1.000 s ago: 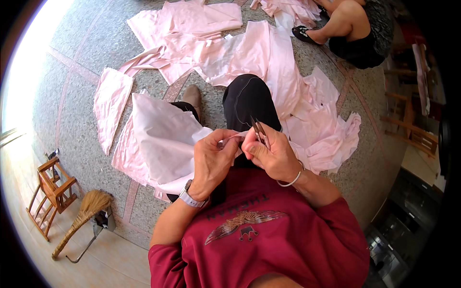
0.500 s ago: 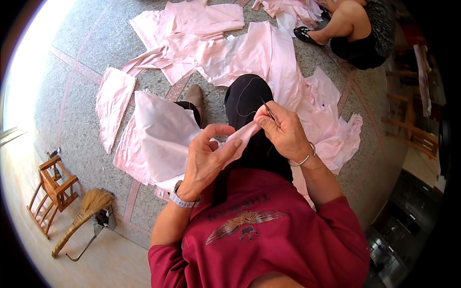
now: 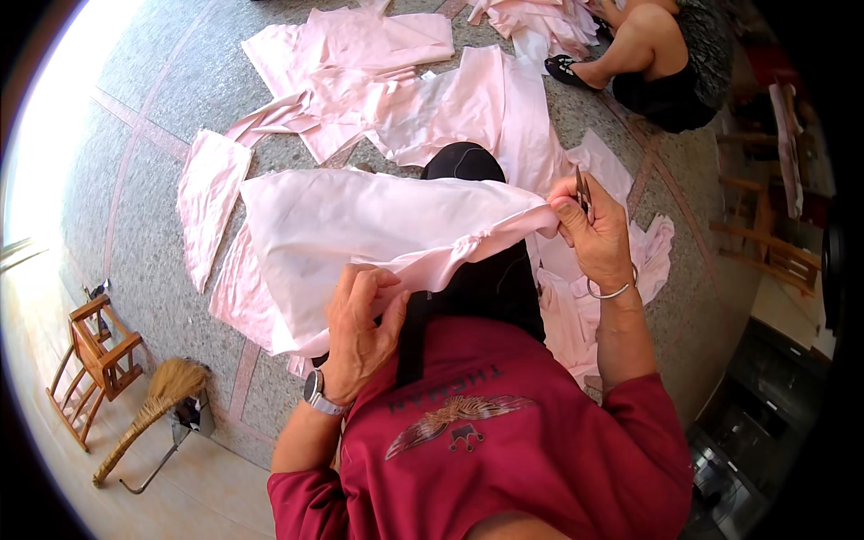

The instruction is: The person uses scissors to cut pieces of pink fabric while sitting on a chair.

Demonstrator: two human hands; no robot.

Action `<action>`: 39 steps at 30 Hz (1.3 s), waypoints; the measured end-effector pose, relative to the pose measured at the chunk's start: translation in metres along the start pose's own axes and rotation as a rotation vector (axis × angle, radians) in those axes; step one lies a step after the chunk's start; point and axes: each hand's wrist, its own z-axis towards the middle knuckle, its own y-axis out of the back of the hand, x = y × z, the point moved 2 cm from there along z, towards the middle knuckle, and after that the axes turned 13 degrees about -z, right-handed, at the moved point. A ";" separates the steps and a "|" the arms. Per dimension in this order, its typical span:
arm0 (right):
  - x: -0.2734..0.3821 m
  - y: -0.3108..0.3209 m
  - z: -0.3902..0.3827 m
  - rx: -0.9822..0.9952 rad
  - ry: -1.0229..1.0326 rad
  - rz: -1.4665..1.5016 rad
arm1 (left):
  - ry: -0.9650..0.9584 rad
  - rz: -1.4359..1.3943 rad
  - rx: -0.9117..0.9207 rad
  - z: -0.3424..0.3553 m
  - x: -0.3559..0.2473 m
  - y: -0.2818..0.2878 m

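Note:
A pale pink cloth piece [image 3: 315,216] is stretched across my lap, its near edge gathered and puckered. My right hand [image 3: 594,234] pinches the cloth's right end between thumb and fingers. The same hand holds small dark scissors [image 3: 584,193], blades pointing up and away from me. Lower left, my left hand [image 3: 363,315] is curled at the cloth's near edge, with the fabric between thumb and fingers. A loose thread lies on my dark-trousered knee [image 3: 463,160], just beyond the cloth.
More pink cloth pieces [image 3: 396,99] lie spread over the speckled floor in front and to the right. Another person's bent leg [image 3: 643,54] is at the far right. On the left stand a small wooden chair [image 3: 103,346], a straw broom [image 3: 162,396] and a dustpan [image 3: 193,418].
My right hand has moved right and slightly up, drawing the cloth out across my knees. My left hand has shifted down and left. The scissors stay in my right hand.

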 end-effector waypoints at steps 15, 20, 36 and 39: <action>-0.003 0.008 -0.008 -0.045 0.031 0.050 | -0.088 0.056 0.015 0.019 0.015 -0.012; -0.001 0.007 -0.007 -0.071 0.053 0.071 | -0.082 -0.020 0.038 0.019 0.016 -0.017; -0.047 0.033 0.010 -0.129 -0.187 0.012 | 0.407 -0.478 0.231 0.024 0.013 -0.022; -0.112 0.011 0.030 -0.131 -0.139 -0.395 | 0.511 -0.520 0.191 0.033 0.053 -0.041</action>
